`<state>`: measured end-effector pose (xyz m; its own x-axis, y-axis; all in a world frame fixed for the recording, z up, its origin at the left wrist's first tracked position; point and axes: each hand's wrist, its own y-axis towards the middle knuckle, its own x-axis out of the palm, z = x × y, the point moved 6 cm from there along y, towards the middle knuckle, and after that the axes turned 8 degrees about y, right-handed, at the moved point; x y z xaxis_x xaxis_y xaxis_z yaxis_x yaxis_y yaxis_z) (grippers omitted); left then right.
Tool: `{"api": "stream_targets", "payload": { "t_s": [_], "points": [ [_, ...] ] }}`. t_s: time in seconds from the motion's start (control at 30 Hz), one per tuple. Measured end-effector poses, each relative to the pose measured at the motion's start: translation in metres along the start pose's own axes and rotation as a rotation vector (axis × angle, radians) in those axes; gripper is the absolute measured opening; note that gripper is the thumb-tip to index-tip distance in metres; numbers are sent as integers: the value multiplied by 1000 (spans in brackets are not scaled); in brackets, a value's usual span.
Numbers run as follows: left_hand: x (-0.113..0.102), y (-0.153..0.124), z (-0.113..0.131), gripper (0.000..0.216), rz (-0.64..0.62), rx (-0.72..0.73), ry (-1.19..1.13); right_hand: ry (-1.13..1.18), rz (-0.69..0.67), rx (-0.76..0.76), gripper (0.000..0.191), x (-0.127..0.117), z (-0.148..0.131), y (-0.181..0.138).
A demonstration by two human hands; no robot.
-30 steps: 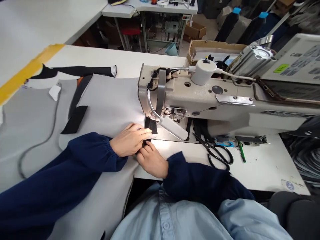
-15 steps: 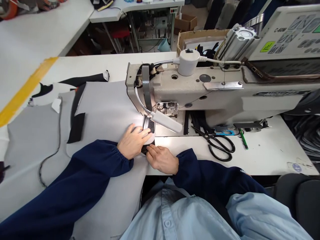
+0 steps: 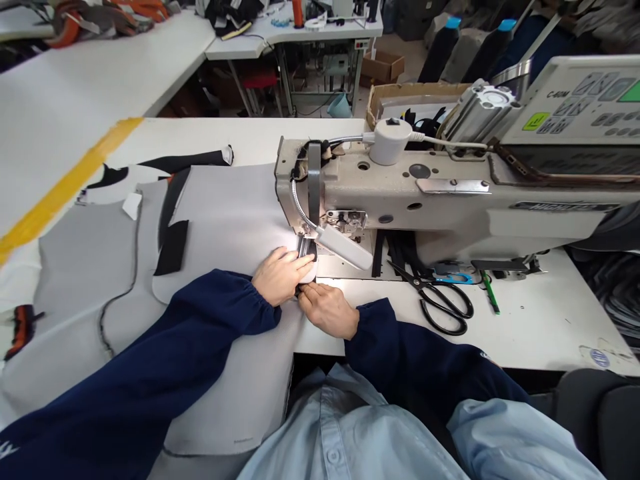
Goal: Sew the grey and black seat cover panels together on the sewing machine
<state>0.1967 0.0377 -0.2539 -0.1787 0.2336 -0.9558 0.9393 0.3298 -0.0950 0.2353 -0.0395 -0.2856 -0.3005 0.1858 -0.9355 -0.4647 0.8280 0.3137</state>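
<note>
My left hand (image 3: 281, 275) lies with fingers stretched out on a light grey fabric panel (image 3: 230, 213), fingertips just in front of the sewing machine's (image 3: 450, 200) needle area. A black strip (image 3: 314, 251) runs along the panel's edge under the machine head; the needle itself is hidden behind the lamp (image 3: 345, 247). Close beside it, my right hand (image 3: 330, 310) has its fingers pressed together on the dark edge of the work, mostly covered by the fingers. Part of the panel hangs over the table's front.
Black scissors (image 3: 435, 297) and a green pen (image 3: 490, 292) lie right of my right hand. Black strips (image 3: 400, 252) rest behind the scissors. More grey pieces with black trim (image 3: 173, 247) spread out at left. A control panel (image 3: 585, 100) stands at the upper right.
The camera view has shifted, so the scene sits lower and further right. Against the machine, both hands have moved slightly toward the needle, and less of the black edge shows between them.
</note>
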Motion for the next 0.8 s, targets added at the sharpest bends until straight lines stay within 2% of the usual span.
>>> {"api": "stream_targets", "payload": {
  "t_s": [0.17, 0.33, 0.6, 0.8],
  "points": [
    [-2, 9, -16, 40, 80, -7, 23, -46, 100, -10, 27, 0, 17, 7],
    [-7, 10, -22, 36, 99, 72, 71, -58, 173, -29, 30, -1, 25, 4],
    [-10, 13, -18, 28, 184, 157, 132, -26, 82, 6, 31, 4, 29, 3],
    [-7, 20, -14, 29, 119, 94, 84, -9, 14, 48, 30, 4, 35, 12]
  ]
}}
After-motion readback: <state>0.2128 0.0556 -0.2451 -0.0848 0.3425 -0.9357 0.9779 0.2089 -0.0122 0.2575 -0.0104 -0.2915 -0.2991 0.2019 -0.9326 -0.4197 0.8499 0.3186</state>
